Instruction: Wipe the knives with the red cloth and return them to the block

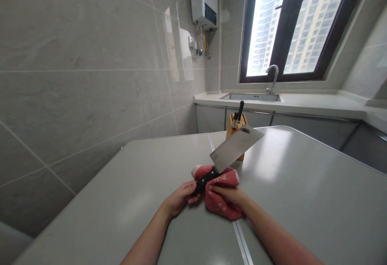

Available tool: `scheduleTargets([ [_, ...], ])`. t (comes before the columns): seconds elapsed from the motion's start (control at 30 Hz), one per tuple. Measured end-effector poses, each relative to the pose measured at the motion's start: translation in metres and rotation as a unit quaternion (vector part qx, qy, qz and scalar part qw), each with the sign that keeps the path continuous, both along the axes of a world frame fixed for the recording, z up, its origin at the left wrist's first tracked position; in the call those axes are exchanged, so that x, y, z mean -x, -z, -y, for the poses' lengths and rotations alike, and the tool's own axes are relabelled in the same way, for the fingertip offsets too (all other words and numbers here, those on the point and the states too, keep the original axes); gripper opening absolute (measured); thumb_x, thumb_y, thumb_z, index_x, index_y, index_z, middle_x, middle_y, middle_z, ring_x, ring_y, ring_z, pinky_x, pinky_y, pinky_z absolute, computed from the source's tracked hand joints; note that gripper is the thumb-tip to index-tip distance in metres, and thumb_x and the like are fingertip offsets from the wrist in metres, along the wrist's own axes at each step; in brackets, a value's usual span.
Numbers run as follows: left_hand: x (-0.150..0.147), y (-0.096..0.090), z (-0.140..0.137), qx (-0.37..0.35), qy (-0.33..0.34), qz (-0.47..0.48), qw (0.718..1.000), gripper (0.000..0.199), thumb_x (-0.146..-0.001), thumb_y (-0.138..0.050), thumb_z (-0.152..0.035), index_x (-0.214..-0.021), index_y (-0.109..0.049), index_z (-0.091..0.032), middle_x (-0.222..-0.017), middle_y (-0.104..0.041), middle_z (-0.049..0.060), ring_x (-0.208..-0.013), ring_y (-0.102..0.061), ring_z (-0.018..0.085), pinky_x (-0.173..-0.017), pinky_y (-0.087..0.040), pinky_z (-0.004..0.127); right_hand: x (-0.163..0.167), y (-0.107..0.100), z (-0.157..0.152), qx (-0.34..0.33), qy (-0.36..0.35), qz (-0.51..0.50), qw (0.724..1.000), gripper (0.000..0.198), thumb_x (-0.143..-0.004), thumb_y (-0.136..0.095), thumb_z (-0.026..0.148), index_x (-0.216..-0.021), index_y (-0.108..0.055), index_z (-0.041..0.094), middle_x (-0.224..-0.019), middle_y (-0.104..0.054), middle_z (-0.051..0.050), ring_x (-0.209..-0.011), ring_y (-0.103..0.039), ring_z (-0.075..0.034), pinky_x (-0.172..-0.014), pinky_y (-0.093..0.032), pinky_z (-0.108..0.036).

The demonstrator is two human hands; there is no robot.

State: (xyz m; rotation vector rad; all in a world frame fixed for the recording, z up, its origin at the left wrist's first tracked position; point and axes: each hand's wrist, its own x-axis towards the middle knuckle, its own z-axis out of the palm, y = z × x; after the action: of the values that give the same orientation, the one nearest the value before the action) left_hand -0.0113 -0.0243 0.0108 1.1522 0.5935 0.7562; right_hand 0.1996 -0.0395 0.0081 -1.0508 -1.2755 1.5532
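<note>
A cleaver (237, 147) with a broad steel blade and a black riveted handle is held over the table, its blade tilted up toward the right. My left hand (180, 196) grips the end of the handle. In my right hand (227, 194) is a bunched red cloth (222, 206) with pale marks, pressed against the handle near the blade. Part of the cloth lies behind the handle, and some right-hand fingers are hidden in its folds. Behind the blade stands a wooden knife block (230, 131), partly covered by it, with black-handled tools in its slots.
The pale table (145, 168) has a metal seam (242, 243) running across it. Beyond are a white counter (317, 103) with a sink (252, 97) and a tap (273, 77). A tiled wall (90, 95) rises at the left, with a water heater (203, 1) in the corner.
</note>
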Motion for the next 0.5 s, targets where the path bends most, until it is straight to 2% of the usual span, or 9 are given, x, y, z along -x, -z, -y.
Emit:
scheduleTargets([
  [0.23, 0.0, 0.004, 0.002, -0.037, 0.007, -0.02, 0.999, 0.045, -0.082, -0.063, -0.055, -0.089, -0.062, -0.011, -0.069, -0.045, -0.001, -0.054, -0.032, 0.007, -0.05, -0.018, 0.023, 0.004, -0.011, 0.009, -0.02, -0.004, 0.169, 0.985, 0.047, -0.068, -0.072, 0.061, -0.09, -0.077, 0.02, -0.099, -0.075, -0.009, -0.104, -0.065, -0.033, -0.099, -0.047, -0.04],
  [0.33, 0.0, 0.007, 0.002, -0.043, 0.008, -0.031, 0.999, 0.043, -0.082, -0.063, -0.055, -0.087, -0.061, -0.012, -0.068, -0.046, -0.002, -0.055, -0.033, 0.008, -0.05, -0.019, 0.023, 0.005, -0.012, 0.01, -0.03, -0.001, 0.173, 0.984, 0.045, -0.068, -0.071, 0.061, -0.088, -0.077, 0.021, -0.097, -0.076, -0.008, -0.103, -0.065, -0.032, -0.1, -0.047, -0.04],
  [0.5, 0.0, 0.006, 0.002, -0.046, 0.017, -0.046, 0.998, 0.043, -0.08, -0.066, -0.055, -0.081, -0.058, -0.013, -0.067, -0.047, -0.002, -0.056, -0.035, 0.008, -0.052, -0.022, 0.023, 0.004, -0.01, 0.011, -0.039, -0.061, 0.136, 0.988, 0.048, -0.067, -0.074, 0.058, -0.094, -0.076, 0.019, -0.104, -0.075, -0.007, -0.109, -0.064, -0.03, -0.106, -0.042, -0.04],
])
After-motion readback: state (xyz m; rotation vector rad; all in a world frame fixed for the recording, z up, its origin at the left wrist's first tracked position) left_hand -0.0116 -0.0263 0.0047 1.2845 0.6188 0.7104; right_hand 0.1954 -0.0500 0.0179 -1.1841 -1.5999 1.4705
